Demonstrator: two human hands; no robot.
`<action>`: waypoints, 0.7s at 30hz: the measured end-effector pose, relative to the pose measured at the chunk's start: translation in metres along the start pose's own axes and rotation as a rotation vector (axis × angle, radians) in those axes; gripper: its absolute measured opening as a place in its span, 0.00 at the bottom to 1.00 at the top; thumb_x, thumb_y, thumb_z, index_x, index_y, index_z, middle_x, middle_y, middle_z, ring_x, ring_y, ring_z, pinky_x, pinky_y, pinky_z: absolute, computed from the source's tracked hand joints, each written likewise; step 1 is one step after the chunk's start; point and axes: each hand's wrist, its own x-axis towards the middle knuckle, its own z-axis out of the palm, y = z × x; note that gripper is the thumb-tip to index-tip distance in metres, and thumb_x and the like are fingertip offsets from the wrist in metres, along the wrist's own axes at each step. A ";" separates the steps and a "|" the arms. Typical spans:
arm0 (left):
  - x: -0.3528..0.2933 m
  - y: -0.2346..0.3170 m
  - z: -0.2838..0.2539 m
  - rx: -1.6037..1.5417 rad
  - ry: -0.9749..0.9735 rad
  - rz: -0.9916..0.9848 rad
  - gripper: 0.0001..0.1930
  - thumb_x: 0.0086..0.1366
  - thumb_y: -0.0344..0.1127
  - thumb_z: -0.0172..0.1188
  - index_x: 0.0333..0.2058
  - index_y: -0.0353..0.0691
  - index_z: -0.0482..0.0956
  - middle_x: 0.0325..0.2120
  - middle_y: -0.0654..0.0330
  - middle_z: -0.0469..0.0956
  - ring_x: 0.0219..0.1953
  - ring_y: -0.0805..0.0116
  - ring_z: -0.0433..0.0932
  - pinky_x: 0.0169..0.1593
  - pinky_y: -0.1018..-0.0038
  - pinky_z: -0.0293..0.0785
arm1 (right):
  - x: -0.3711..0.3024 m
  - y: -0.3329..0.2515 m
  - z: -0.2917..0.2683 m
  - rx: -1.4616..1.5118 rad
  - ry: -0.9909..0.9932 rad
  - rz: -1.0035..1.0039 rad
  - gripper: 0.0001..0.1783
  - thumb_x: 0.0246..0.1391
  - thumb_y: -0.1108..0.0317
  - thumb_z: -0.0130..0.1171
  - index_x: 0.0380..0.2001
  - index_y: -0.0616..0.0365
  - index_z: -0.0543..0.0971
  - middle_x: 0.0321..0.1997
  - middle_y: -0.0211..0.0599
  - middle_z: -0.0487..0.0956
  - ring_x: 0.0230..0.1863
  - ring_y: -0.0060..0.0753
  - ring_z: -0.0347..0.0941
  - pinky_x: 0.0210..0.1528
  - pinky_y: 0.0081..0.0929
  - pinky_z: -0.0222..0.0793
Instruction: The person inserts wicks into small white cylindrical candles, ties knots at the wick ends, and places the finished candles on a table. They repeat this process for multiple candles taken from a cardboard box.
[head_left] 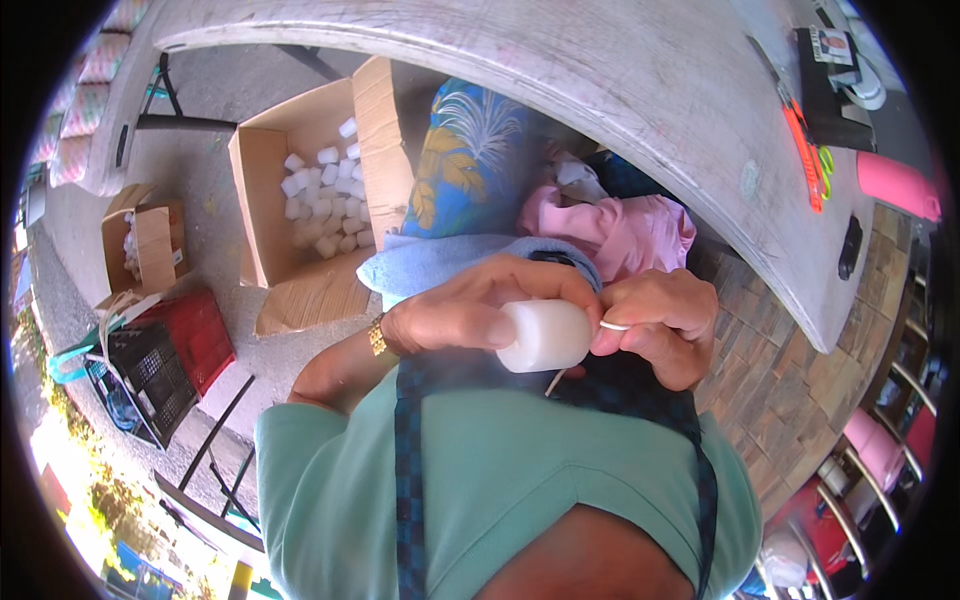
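and here's the spot: my left grip [452,308] is clasped round a white cylinder [545,338], thumb laid against its left end, fingers curled over the top. it's up in front of my chest, over the dark checked apron and the green shirt [530,440]. now the relation that counts: the long axis runs left to right across me, close to level, so the right-hand end faces my other hand. my right grip [662,325] sits just beside that end, thumb and finger pinched on a small, thin white strip [614,326]; whether strip and cylinder join, i can't tell, the fingers cover too much. left is the nearer hand, in full contact. a slim tan strand [553,382] pokes out below, its other end hidden.

on to textures! the cylinder looks smooth and waxy, faintly translucent, edges softly rounded. beyond it, a nubbly light-blue cloth [440,262], then pink fabric [650,235] with a satiny sheen, all in loose folds. a blue leaf-print bundle [465,150] bulges behind. off to the left, a brown cardboard box [385,140], flaps spread, holds a heap of stubby white pieces [330,190], much the same shape. and across the top, the grey surface [600,60], scuffed and hard.
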 end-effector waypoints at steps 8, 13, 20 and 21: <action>0.015 -0.007 0.008 -0.072 0.030 0.034 0.38 0.49 0.61 0.56 0.46 0.28 0.71 0.37 0.56 0.75 0.34 0.74 0.73 0.33 0.84 0.65 | -0.014 -0.006 -0.010 -0.046 0.081 0.066 0.07 0.55 0.74 0.54 0.33 0.67 0.78 0.26 0.42 0.82 0.26 0.32 0.79 0.33 0.24 0.74; 0.006 0.001 0.004 0.064 0.074 -0.031 0.43 0.41 0.58 0.64 0.46 0.23 0.71 0.38 0.50 0.77 0.40 0.65 0.77 0.42 0.77 0.70 | -0.010 -0.001 -0.002 0.056 0.062 0.022 0.06 0.54 0.75 0.56 0.32 0.67 0.78 0.26 0.42 0.81 0.25 0.32 0.78 0.31 0.25 0.74; 0.001 0.005 0.012 0.110 0.055 -0.007 0.35 0.40 0.49 0.61 0.43 0.24 0.74 0.36 0.52 0.78 0.36 0.70 0.76 0.39 0.79 0.69 | -0.003 -0.011 0.001 0.000 -0.088 -0.043 0.05 0.50 0.78 0.59 0.32 0.65 0.77 0.25 0.44 0.80 0.23 0.41 0.77 0.28 0.29 0.73; 0.002 0.005 0.011 0.125 0.044 -0.009 0.35 0.40 0.49 0.61 0.43 0.24 0.74 0.36 0.53 0.79 0.36 0.70 0.76 0.39 0.79 0.69 | -0.004 -0.011 0.001 0.003 -0.086 -0.037 0.05 0.50 0.77 0.59 0.32 0.65 0.77 0.25 0.44 0.80 0.23 0.41 0.77 0.27 0.29 0.73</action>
